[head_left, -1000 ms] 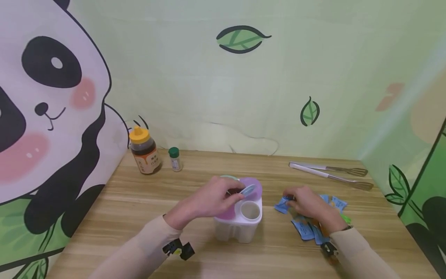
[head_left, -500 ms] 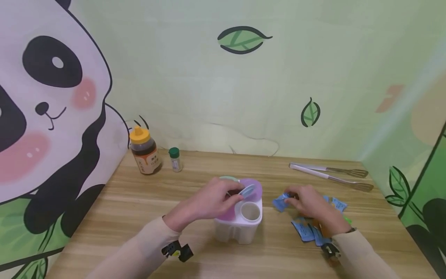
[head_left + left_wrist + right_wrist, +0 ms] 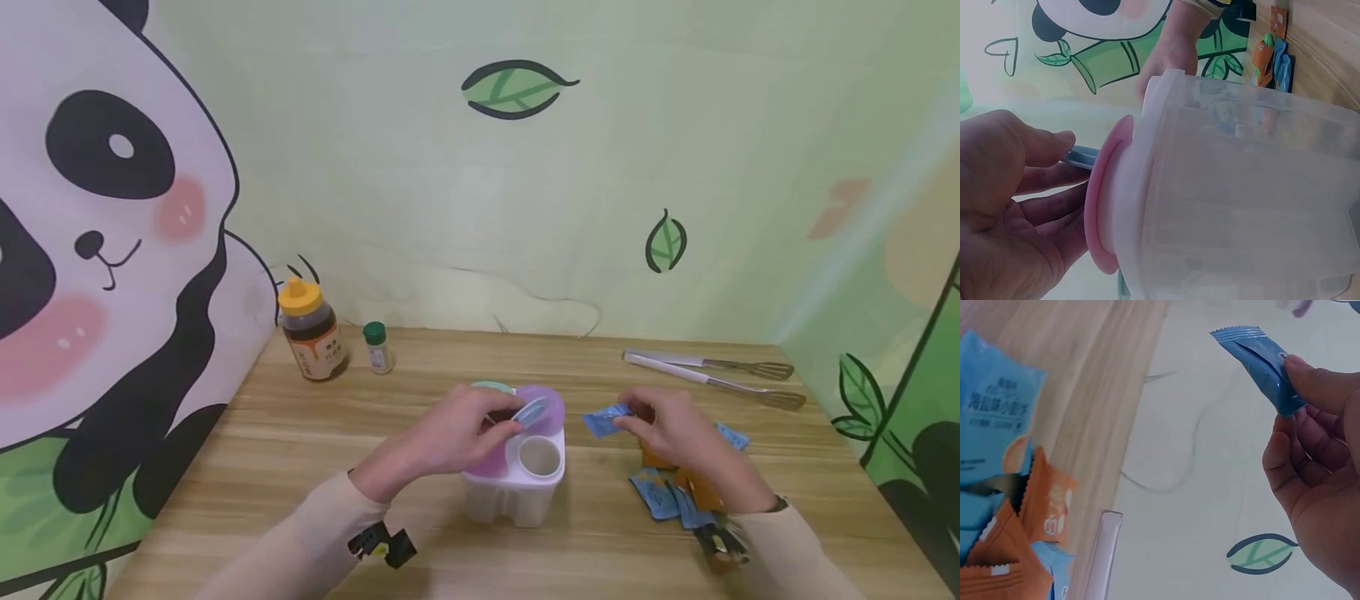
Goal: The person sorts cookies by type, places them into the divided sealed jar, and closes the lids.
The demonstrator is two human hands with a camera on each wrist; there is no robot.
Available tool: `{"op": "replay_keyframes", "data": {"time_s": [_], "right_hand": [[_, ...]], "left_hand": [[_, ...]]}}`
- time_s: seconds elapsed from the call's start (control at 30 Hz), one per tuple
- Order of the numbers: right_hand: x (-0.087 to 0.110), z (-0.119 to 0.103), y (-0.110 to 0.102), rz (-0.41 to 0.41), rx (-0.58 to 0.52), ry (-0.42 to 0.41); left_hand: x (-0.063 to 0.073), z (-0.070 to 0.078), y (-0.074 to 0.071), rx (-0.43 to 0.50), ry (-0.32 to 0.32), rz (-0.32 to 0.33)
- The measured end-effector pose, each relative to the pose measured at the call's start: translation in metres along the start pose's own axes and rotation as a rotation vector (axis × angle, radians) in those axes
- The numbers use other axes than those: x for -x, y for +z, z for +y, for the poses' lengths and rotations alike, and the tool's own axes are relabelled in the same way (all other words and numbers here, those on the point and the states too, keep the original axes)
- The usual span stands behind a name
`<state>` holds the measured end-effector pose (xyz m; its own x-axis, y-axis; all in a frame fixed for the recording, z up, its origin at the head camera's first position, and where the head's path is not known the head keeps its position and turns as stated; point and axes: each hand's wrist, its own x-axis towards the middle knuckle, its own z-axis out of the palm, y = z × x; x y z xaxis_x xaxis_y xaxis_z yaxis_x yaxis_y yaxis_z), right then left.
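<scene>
Higher now, the right grip pinches a blue packet — left grip, a lid.

Wood-grained tabletop, light brown with horizontal streaks, meeting a pale green back wall that bears two dark-outlined leaves. A large cartoon panda fills most of the left wall, while the right wall shows deeper green patterning and a pale diagonal band. Low on the back wall run thin dark lines, possibly creases, too faint to tell.
</scene>
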<state>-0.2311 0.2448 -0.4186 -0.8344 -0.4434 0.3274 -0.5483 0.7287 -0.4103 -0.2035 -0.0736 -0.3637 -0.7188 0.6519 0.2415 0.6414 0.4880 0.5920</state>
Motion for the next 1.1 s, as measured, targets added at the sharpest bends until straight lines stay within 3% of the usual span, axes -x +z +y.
{"op": "replay_keyframes", "data": {"time_s": [0.33, 0.8, 1.1], "right_hand": [[0.002, -0.009, -0.012, 0.091, -0.02, -0.126], [0.003, -0.025, -0.026, 0.128, -0.06, -0.262], [0.005, -0.034, -0.029, 0.123, -0.115, -0.298]], "left_hand": [[0.001, -0.001, 0.001, 0.003, 0.005, 0.019], [0.003, -0.002, 0.002, 0.014, -0.014, 0.024], [0.003, -0.002, 0.0, 0.015, -0.015, 0.011]]}}
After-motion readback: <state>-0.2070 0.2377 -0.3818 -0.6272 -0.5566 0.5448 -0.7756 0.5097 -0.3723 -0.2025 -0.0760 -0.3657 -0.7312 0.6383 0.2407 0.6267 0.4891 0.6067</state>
